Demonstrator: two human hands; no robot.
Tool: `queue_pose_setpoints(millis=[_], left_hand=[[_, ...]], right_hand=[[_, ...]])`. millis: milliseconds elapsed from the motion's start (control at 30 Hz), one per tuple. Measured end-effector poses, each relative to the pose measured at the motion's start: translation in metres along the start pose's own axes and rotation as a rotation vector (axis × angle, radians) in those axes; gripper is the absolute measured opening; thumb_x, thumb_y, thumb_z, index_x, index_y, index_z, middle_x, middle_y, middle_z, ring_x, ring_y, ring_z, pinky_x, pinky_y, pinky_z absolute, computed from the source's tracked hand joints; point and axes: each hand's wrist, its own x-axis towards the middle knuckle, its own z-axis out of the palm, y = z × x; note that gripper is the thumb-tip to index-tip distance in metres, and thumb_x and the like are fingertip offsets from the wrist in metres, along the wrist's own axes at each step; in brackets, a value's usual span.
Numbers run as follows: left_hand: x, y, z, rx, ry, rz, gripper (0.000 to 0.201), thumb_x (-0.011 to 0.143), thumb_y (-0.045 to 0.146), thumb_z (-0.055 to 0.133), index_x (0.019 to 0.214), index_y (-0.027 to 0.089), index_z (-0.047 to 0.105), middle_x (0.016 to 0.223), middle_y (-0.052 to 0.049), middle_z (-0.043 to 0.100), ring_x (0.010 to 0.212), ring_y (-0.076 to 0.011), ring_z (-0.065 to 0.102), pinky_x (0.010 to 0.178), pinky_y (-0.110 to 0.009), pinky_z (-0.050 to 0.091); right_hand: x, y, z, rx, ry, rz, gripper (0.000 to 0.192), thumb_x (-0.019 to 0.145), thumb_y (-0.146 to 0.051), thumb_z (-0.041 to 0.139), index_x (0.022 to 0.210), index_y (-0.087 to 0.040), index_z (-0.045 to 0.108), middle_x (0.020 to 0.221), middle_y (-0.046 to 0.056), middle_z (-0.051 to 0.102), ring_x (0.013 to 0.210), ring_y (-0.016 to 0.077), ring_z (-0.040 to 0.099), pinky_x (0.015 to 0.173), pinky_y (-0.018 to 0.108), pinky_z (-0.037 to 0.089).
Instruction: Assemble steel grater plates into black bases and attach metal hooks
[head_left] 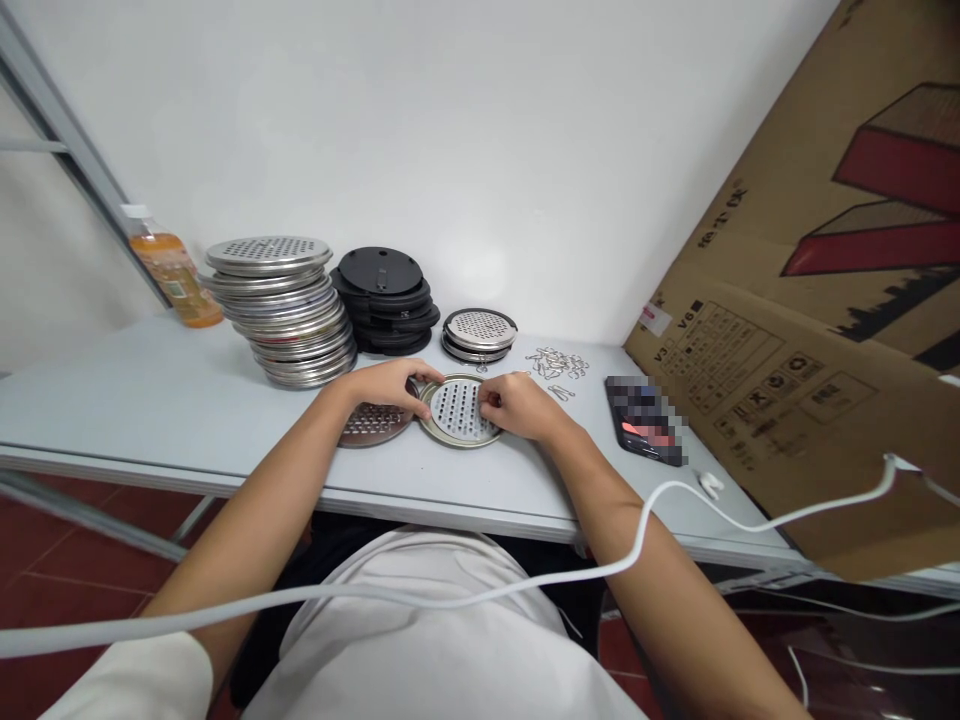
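A round perforated metal disc (454, 411) with a raised pale-gold rim lies on the table in front of me. My left hand (396, 386) curves over its left edge, thumb and forefinger gripping the rim. On the disc's right side, the fingers of my right hand (519, 404) are pinched together, and whatever they hold is hidden. Partly under my left hand rests a brownish perforated disc (375, 428), touching or nearly touching the first one. Small metal clips (556, 364) lie scattered beyond my right hand, a couple of them apart from the pile.
A tall stack of metal discs (296, 325) stands at back left, beside stacked black round covers (384, 300) and a low disc stack (478, 333). An orange drink bottle (176, 270), a phone (646, 420) and a big cardboard box (810, 330) flank them. A white cable (525, 585) crosses in front.
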Motion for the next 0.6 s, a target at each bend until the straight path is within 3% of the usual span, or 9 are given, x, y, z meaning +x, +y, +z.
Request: queue_pose_setpoints(millis=[600], left_hand=[[0.0006, -0.0035, 0.0009, 0.021, 0.02, 0.017, 0.079, 0.066, 0.05, 0.082, 0.135, 0.019, 0.06, 0.139, -0.01, 0.059, 0.125, -0.0272, 0.056, 0.101, -0.031, 0.045]], right_hand=[[0.0008, 0.0, -0.0006, 0.03, -0.001, 0.011, 0.013, 0.074, -0.01, 0.057, 0.071, -0.016, 0.069, 0.066, 0.001, 0.065, 0.059, 0.0115, 0.052, 0.06, 0.023, 0.034]])
